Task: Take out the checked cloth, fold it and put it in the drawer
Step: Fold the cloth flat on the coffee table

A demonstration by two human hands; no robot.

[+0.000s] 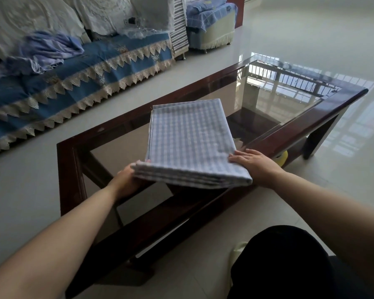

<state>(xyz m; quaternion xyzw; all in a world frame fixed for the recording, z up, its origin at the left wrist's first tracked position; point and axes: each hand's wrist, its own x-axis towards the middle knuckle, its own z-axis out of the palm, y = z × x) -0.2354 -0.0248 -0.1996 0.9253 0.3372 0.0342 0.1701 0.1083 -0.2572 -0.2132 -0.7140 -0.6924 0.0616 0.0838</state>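
The checked cloth (190,139), blue and white, lies folded in several layers on the glass-topped coffee table (324,106). Its near edge is lifted off the glass. My left hand (127,180) is under the cloth's near left corner, fingers hidden beneath the layers. My right hand (257,167) lies on the near right corner, fingers spread flat and gripping its edge. No drawer shows in this view.
The table has a dark red wooden frame (69,173) and a lower shelf. A sofa (73,78) with blue covers and lace trim runs along the left. A yellow object (282,158) sits under the table at right. My dark-clothed knee (285,262) is bottom right.
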